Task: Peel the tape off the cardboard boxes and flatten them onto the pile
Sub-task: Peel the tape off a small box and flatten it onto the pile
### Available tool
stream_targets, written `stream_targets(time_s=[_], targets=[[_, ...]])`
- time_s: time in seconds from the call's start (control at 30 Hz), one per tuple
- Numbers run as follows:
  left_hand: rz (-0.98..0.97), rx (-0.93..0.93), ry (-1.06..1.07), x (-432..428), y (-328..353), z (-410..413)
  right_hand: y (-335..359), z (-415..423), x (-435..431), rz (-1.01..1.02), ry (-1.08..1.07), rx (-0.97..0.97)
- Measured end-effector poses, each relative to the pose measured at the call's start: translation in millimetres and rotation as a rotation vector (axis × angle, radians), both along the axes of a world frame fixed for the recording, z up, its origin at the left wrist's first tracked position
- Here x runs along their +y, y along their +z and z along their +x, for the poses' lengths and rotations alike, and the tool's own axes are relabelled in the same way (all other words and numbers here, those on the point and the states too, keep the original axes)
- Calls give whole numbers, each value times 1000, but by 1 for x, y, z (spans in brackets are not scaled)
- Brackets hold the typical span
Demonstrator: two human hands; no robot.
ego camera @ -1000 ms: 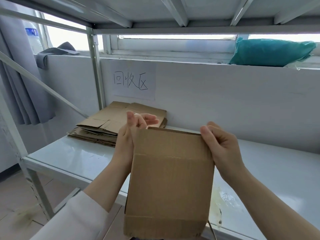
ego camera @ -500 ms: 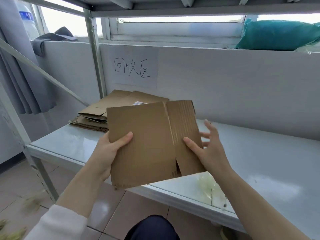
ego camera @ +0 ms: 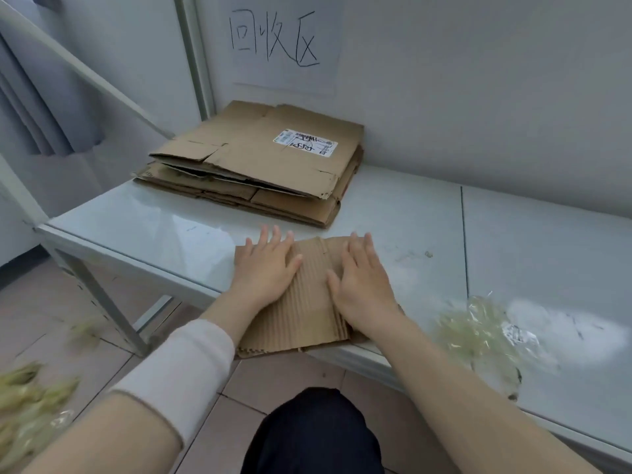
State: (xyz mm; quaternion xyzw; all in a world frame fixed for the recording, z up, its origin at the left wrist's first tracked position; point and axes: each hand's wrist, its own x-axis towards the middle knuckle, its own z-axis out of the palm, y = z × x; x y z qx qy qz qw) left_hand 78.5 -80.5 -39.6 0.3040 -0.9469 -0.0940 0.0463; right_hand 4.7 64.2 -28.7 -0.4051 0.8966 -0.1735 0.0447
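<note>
While both palms press down flat, the cardboard box [ego camera: 307, 299] lies collapsed on the front edge of the pale surface [ego camera: 164, 220], its near end hanging a little over the rim. The left hand [ego camera: 266, 265] rests on the left part of the box, fingers spread and extended, holding nothing. The right hand [ego camera: 359, 282] lies on the right part in the same way, fingers straight and open, thumb pointing inward toward the other hand. A strip of ribbed cardboard shows between the two hands.

Behind the box, toward the wall, the pile [ego camera: 253, 162] of flattened boxes sits on the same surface, clearly apart from the one under the hands. Its top sheet carries a white shipping label [ego camera: 305, 143] near the right side. Above the pile a paper sign [ego camera: 277, 39] with handwritten characters is stuck to the wall.

To the right of the right forearm, a crumpled wad of clear tape [ego camera: 478, 330] lies on the surface near its front edge. More yellowish tape scraps [ego camera: 30, 398] appear blurred at the lower left, over the tiled floor [ego camera: 102, 357]. A white sleeve [ego camera: 181, 371] covers part of the left forearm.
</note>
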Motion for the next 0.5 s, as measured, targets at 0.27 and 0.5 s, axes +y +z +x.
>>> stream_targets(time_s=[0.27,0.5], targets=[[44,-91,128,-18,-8,-20,-18,1,10,155,83,28],[5,-106,186,-16,-7,-21,-23,8,20,151,43,68]])
